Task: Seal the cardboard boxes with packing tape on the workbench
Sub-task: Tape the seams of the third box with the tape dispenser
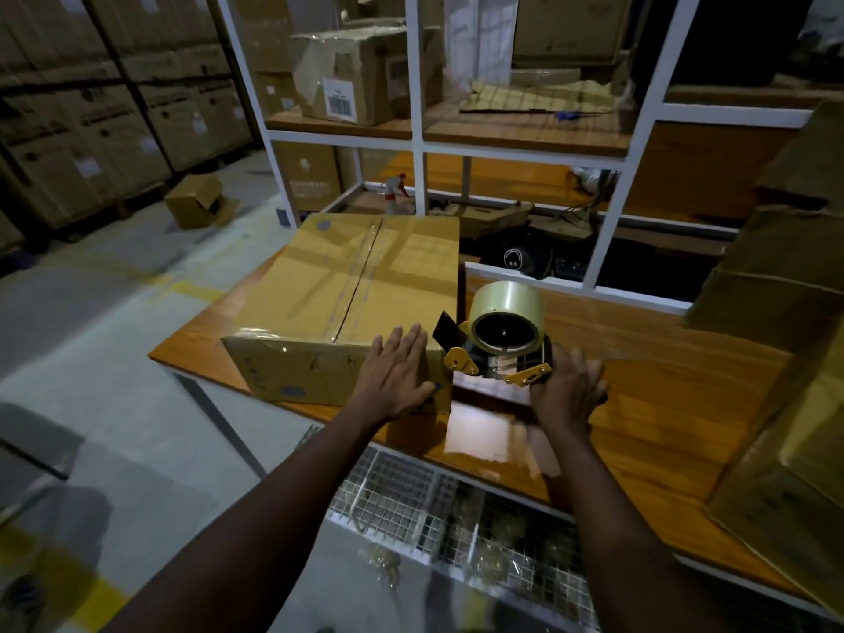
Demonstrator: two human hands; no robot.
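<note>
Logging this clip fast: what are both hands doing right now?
Left hand: open, flat on the cardboard box.
Right hand: blurred beside the tape dispenser; cannot tell.

The light is dim. A grey concrete floor [114,322] carries yellow painted lines [196,292]. Brown cartons [91,107] stand stacked high along the left, with one small open box [196,201] on the floor before them. Behind the orange wooden workbench [662,404] rises a white metal shelf frame [416,107] with wooden boards [525,135].
</note>
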